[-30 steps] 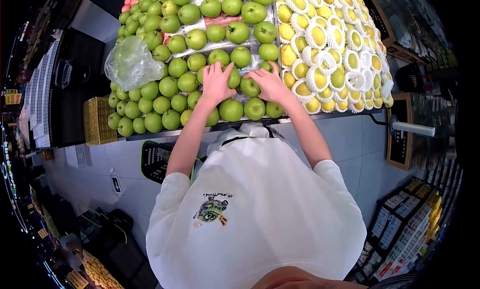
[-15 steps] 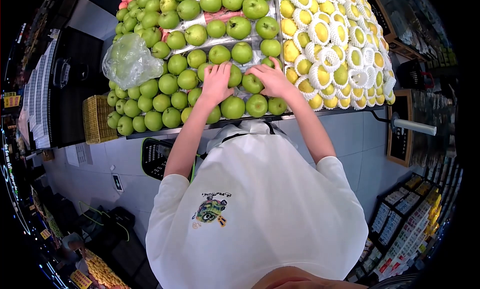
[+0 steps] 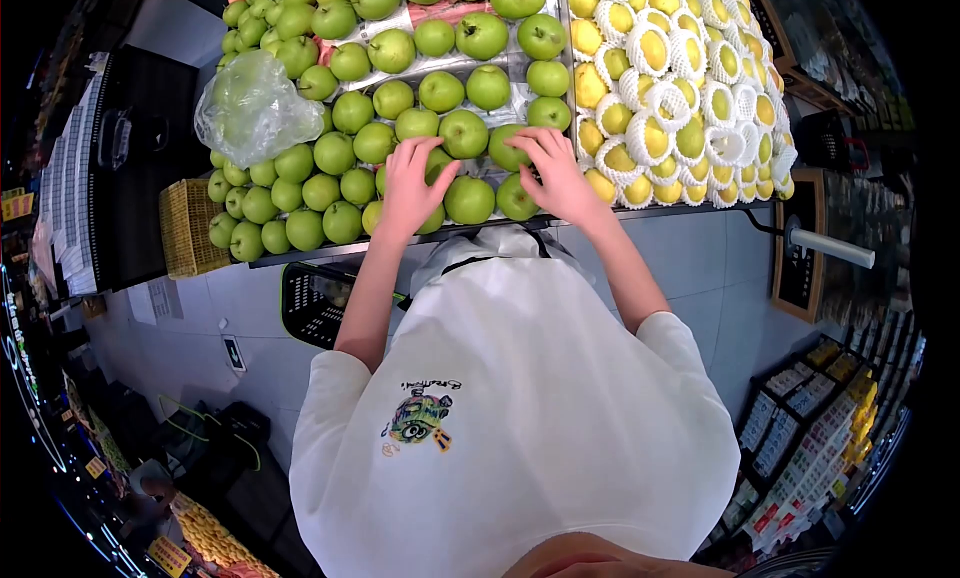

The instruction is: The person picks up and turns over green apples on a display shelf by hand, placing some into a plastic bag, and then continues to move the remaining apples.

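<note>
Green apples [image 3: 343,221] lie in rows on the sloped display in front of me. My left hand [image 3: 408,190] is curved around a green apple [image 3: 437,166], which shows between its thumb and fingers. To the right, my right hand [image 3: 562,183] has its fingertips on another green apple [image 3: 506,150], with the thumb low at its side. Between the two hands sit a large green apple [image 3: 464,135] and, nearer to me, a front-row apple [image 3: 469,200]. Another front-row apple [image 3: 515,198] lies just below my right thumb. My palms hide parts of the fruit.
Yellow fruit in white foam nets [image 3: 650,143] fills the display's right side, beyond a metal divider. A clear plastic bag [image 3: 258,113] lies on the apples at left. A wicker basket [image 3: 192,233] stands beside the display; a black shopping basket [image 3: 312,303] is below.
My left hand has moved left and a little towards me. The right hand has shifted slightly right and nearer me, with thumb and fingers wider apart. Apples between the hands sit differently.
</note>
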The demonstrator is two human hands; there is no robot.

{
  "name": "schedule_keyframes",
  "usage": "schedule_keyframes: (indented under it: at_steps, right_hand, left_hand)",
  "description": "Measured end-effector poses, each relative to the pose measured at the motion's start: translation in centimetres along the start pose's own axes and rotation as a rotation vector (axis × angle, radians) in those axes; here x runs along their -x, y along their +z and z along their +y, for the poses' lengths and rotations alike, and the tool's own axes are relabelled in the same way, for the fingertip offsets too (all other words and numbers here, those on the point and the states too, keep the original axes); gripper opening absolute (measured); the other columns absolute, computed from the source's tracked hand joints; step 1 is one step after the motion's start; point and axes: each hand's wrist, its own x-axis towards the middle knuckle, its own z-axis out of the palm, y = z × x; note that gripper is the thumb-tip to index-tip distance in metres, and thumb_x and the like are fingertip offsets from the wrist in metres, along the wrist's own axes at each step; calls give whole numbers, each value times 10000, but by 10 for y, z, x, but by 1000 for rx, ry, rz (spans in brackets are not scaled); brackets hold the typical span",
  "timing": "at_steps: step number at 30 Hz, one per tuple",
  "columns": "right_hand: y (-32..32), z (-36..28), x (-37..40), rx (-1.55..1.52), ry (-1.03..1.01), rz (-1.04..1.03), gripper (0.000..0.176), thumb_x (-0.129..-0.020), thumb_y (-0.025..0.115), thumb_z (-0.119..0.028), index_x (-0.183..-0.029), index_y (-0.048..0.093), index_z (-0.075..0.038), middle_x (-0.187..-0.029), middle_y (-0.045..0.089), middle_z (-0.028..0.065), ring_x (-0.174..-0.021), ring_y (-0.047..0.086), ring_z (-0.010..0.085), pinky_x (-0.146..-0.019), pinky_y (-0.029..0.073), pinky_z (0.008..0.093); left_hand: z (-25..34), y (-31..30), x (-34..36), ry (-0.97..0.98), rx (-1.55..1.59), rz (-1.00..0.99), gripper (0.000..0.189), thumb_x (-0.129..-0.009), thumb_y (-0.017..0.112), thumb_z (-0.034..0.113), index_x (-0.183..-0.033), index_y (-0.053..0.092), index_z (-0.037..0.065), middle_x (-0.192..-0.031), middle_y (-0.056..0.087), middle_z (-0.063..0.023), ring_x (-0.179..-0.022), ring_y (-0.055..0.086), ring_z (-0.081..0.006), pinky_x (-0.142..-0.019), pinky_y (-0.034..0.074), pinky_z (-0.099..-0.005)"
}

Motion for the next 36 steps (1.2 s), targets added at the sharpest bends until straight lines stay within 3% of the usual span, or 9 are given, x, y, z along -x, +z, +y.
schedule_keyframes:
  at_steps: [2, 4, 6, 8, 10, 14, 21, 28, 36]
  right_hand:
    - [20, -6, 11, -82, -18, 27, 534, -864, 735, -47, -1383, 614, -65, -1302, 600, 136, -1234, 543, 363, -1087, 437, 504]
    - [33, -21, 17, -67, -17, -14, 558, -853, 766, -90, -1390, 614, -65, -1312, 596, 137, -1244, 542, 361, -1083, 439, 491]
    - [43, -30, 22, 7, -20, -101, 712, -804, 857, -223, -1442, 585, -63, -1357, 586, 153, -1289, 538, 355, -1105, 413, 480]
    - [50, -34, 24, 69, -36, -134, 754, -800, 866, -240, -1467, 561, -60, -1378, 580, 160, -1311, 533, 352, -1125, 389, 492]
    - [57, -35, 24, 157, -34, -197, 885, -782, 907, -342, -1517, 506, -53, -1442, 556, 171, -1362, 518, 342, -1164, 333, 522]
    - [70, -43, 20, 164, 17, -208, 918, -769, 933, -362, -1522, 499, -70, -1430, 551, 152, -1370, 507, 346, -1180, 314, 530]
    - [85, -41, 16, 138, 97, -135, 924, -683, 987, -321, -1466, 553, -92, -1347, 579, 152, -1257, 549, 378, -1129, 376, 497]
    - [77, -31, 9, 35, 92, -137, 866, -683, 990, -316, -1415, 585, -95, -1291, 676, 148, -1213, 605, 375, -1128, 405, 481]
    - [59, -42, -8, 50, 272, -378, 741, -796, 924, -431, -1368, 655, -44, -1221, 741, 174, -1124, 674, 372, -1114, 438, 441]
  left_hand:
    - [6, -7, 16, -50, 92, -68, 729, -855, 881, 359, -1482, 603, 112, -1400, 623, -88, -1250, 587, -305, -1078, 413, -468]
    - [12, -13, 27, 95, 57, -323, 764, -770, 936, 314, -1453, 643, 139, -1424, 607, -67, -1280, 565, -299, -1097, 411, -431]
    - [16, -9, 33, 93, 56, -335, 824, -724, 951, 299, -1469, 634, 145, -1425, 602, -61, -1283, 560, -297, -1097, 411, -432]
    - [18, -7, 35, 70, 36, -367, 948, -642, 975, 256, -1510, 609, 156, -1441, 589, -51, -1304, 544, -294, -1111, 405, -443]
    - [14, -6, 36, 57, 60, -365, 951, -638, 977, 254, -1509, 608, 158, -1435, 590, -54, -1303, 546, -296, -1114, 405, -447]
    - [0, -14, 39, 11, 100, -314, 903, -605, 996, 266, -1431, 649, 150, -1369, 606, -59, -1290, 555, -302, -1117, 406, -455]
    - [-22, -24, 51, 58, 6, -366, 702, -647, 981, 320, -1267, 701, 147, -1262, 625, -61, -1252, 578, -300, -1124, 402, -464]
    - [-23, -23, 55, 107, -8, -277, 760, -734, 924, 352, -1402, 629, 142, -1286, 616, -82, -1264, 569, -301, -1142, 391, -462]
    - [-29, -21, 57, 130, 6, -261, 802, -739, 918, 351, -1445, 594, 151, -1285, 606, -98, -1273, 560, -305, -1150, 383, -464]
